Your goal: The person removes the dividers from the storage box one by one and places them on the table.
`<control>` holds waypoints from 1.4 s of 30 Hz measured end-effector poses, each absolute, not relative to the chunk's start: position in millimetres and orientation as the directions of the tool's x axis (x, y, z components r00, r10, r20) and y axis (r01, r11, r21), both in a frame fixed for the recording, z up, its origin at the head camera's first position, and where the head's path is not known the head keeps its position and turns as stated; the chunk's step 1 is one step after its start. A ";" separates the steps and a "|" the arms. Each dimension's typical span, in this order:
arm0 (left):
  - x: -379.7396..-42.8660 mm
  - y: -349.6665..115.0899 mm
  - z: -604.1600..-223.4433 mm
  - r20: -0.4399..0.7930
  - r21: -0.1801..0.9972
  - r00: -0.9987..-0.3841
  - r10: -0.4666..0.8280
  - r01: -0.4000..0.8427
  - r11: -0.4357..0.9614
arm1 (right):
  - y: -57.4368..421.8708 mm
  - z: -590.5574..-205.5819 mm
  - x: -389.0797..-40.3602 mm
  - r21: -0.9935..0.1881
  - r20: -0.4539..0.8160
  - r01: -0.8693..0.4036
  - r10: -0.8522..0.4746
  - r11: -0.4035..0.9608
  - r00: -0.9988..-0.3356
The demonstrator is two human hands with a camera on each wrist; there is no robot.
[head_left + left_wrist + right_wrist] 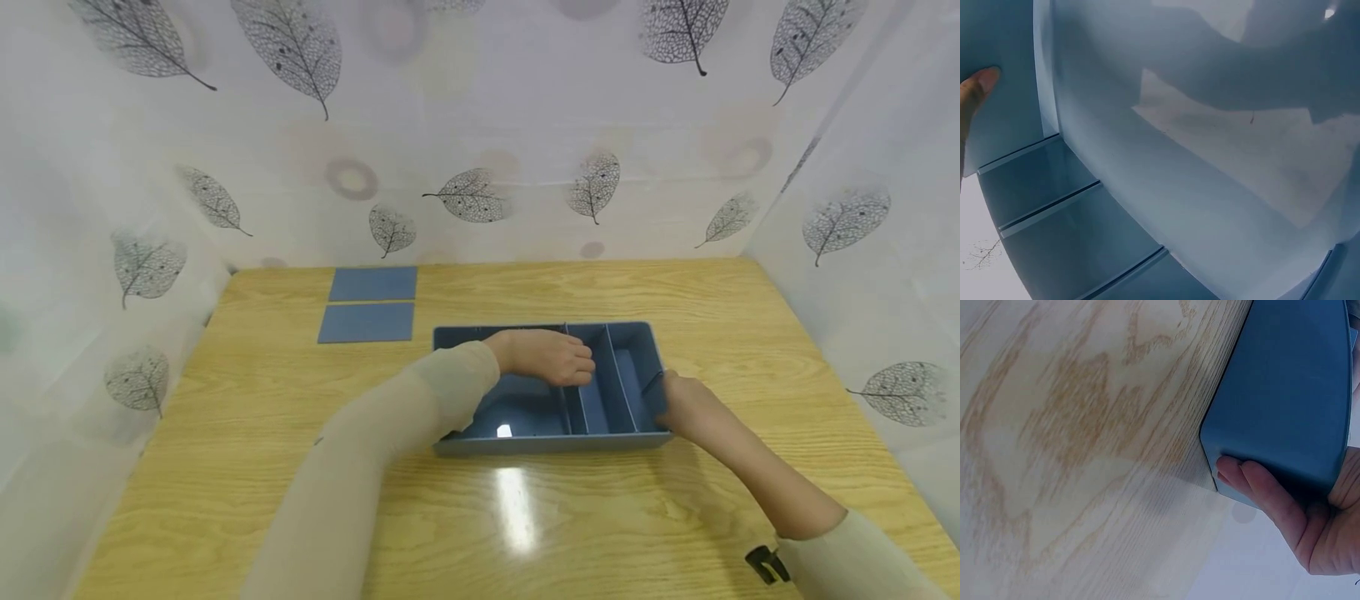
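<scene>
A blue rectangular storage box (517, 445) sits on the wooden table, with slots along its inner walls. Upright divider panels (619, 375) split its right part into narrow compartments. My left hand (543, 357) reaches in from the left and grips the top of the leftmost upright divider; in the left wrist view its thumb (977, 90) lies flat on the panel's face (1000, 125). The other fingers are hidden there. At the box's right end, my right hand (686, 406) holds the end wall, its fingers (1266, 490) against the outside in the right wrist view.
Two flat blue panels (366, 322) lie one behind the other on the table (262, 400), left of and behind the box. A curtain with a leaf print (480, 125) hangs around the table's back and sides. A black clip-like piece (767, 564) is by the right sleeve.
</scene>
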State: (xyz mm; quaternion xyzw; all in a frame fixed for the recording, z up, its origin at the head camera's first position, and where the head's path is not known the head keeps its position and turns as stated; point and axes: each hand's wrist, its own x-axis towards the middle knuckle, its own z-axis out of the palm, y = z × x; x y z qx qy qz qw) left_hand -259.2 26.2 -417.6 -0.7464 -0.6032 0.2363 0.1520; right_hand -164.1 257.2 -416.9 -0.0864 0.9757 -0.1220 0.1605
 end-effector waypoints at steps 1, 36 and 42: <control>-258.9 26.1 -417.4 -0.168 -0.507 0.161 0.972 0.832 -0.226 | 257.3 -416.8 -164.0 -0.265 -0.291 -0.133 -0.210 0.955 -0.933; -258.0 21.4 -383.7 -0.025 -0.478 0.242 0.970 0.849 -0.224 | 260.2 -420.3 -163.7 -0.279 -0.255 -0.149 -0.223 0.949 -0.941; -258.7 18.9 -378.3 0.021 -0.486 0.265 0.964 0.845 -0.222 | 260.3 -420.4 -164.2 -0.282 -0.263 -0.142 -0.219 0.949 -0.940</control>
